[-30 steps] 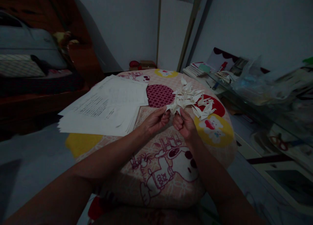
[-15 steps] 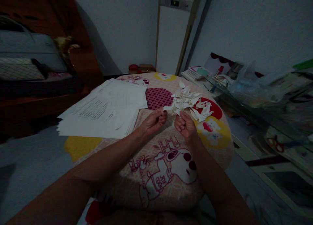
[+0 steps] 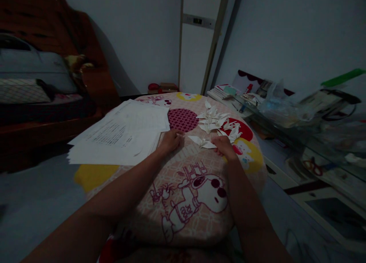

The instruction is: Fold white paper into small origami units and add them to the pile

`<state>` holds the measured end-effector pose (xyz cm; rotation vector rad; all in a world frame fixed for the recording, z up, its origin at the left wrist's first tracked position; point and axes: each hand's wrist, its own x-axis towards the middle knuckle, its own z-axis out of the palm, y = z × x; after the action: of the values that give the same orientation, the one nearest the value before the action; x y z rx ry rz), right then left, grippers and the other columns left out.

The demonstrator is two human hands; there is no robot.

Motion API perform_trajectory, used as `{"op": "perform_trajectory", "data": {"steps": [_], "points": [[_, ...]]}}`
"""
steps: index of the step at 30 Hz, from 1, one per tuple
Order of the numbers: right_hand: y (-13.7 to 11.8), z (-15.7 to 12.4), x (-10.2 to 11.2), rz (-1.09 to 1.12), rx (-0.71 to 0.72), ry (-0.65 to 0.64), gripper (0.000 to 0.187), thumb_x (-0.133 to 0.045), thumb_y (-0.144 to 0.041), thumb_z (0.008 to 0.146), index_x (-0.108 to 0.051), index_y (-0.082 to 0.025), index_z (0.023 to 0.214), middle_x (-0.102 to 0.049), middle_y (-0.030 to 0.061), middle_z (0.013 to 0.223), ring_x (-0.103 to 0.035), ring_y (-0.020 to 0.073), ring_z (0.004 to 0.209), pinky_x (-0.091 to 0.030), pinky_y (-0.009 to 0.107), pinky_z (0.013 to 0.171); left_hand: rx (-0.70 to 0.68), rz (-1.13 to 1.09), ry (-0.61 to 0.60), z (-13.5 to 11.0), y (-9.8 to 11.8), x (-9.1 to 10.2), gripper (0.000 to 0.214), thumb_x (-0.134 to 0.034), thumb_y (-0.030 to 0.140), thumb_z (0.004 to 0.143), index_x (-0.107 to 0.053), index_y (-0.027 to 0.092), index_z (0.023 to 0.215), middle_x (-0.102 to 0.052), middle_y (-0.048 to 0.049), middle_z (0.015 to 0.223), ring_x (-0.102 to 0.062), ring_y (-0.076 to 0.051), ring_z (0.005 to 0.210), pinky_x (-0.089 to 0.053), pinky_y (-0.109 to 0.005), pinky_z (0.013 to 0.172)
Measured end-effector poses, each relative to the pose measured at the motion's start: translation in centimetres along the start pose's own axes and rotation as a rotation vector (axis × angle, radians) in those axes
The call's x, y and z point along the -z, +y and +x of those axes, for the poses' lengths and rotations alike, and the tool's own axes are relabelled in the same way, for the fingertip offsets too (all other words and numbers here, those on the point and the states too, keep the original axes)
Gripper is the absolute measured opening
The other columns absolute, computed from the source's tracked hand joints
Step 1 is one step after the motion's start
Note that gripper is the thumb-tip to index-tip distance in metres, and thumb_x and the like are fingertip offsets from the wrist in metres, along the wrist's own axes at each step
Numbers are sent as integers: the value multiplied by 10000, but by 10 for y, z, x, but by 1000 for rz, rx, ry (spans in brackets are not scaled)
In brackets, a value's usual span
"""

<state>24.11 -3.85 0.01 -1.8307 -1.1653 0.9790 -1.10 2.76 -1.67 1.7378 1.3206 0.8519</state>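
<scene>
A folded white paper crane (image 3: pixel 201 142) is spread out low over the cloth, wings to either side. My right hand (image 3: pixel 224 145) pinches its right wing tip between closed fingers. My left hand (image 3: pixel 170 141) is apart from the crane's left wing, beside the paper stack, its fingers curled in with nothing visible in them. Just beyond lies a cluster of similar paper cranes (image 3: pixel 211 116), partly overlapping one another. A stack of printed paper sheets (image 3: pixel 122 129) lies to the left of my left hand.
The round table wears a patterned tablecloth (image 3: pixel 160 175) with cartoon figures. On the right stands a glass-topped cabinet (image 3: pixel 280 129) with plastic bags, papers and red-handled scissors (image 3: pixel 313 166). A wooden sofa (image 3: pixel 97 78) with bags is at the left, a tall white appliance (image 3: pixel 196 53) behind.
My left hand has let go of the crane's wing and moved left. The crane is now closer to me, apart from the cluster, with my right hand still on it. The view has shifted slightly.
</scene>
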Motion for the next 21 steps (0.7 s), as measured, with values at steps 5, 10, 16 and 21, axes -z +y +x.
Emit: {"op": "perform_trajectory", "data": {"steps": [5, 10, 16, 21], "points": [[1, 3, 6, 28, 6, 59, 251, -573, -194, 910, -642, -152, 672, -575, -10, 446, -489, 95, 312, -338, 193, 312, -90, 58, 31, 0, -8, 1, 339, -537, 200, 829, -736, 122, 1092, -709, -46, 690, -648, -182, 610, -519, -302, 645], [5, 3, 13, 67, 31, 71, 229, -578, -188, 895, -644, -133, 683, -626, -1, 513, -518, 86, 351, -358, 189, 338, -307, 76, 98, -1, -6, -11, 401, -544, 158, 796, -731, 147, 1151, -755, -102, 1089, -697, -218, 924, -561, -351, 856], [6, -1, 18, 111, 29, -78, 262, -617, -258, 894, -646, -138, 663, -624, 7, 472, -532, 95, 352, -373, 181, 338, -445, 77, 71, -3, -9, -20, 409, -521, 121, 823, -747, 186, 1157, -744, -107, 1129, -689, -218, 963, -578, -358, 850], [8, 0, 18, 155, 36, -180, 56, -673, -132, 763, -669, -132, 707, -672, 12, 523, -554, 94, 377, -416, 173, 353, -461, 84, 63, -2, -12, -19, 401, -555, 119, 816, -756, 206, 1152, -756, -100, 1112, -694, -202, 927, -573, -342, 862]]}}
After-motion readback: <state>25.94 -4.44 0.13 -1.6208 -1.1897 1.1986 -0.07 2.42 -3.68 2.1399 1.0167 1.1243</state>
